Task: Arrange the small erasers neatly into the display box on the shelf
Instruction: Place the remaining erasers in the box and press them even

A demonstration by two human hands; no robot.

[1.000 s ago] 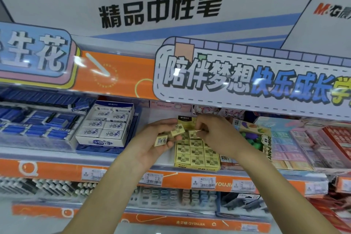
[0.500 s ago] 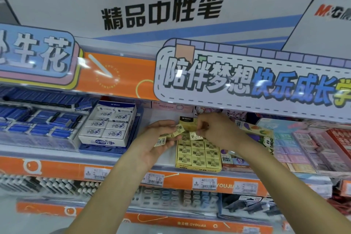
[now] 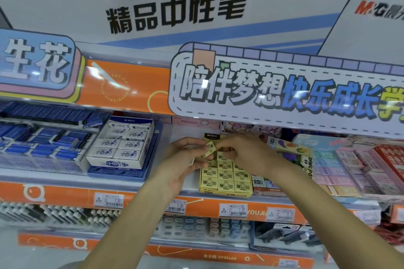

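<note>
A yellow display box (image 3: 225, 192) stands on the middle shelf, filled with rows of small yellow erasers (image 3: 226, 174) bearing a rabbit print. My left hand (image 3: 177, 166) hovers at the box's left side and holds several loose small erasers (image 3: 210, 147) between thumb and fingers. My right hand (image 3: 247, 155) is over the back rows of the box, its fingertips touching the eraser held up by my left hand. The back rows of the box are hidden by both hands.
A white eraser box (image 3: 122, 145) sits to the left, with blue packs (image 3: 39, 140) beyond it. Colourful Ding Pony boxes (image 3: 303, 159) and pastel eraser trays (image 3: 349, 168) crowd the right. An overhanging sign (image 3: 284, 89) hangs just above. Price tags (image 3: 232, 210) line the shelf edge.
Both hands have drawn closer together over the box's back left corner. The eraser in my left hand has moved up to my right fingertips. The view has shifted slightly.
</note>
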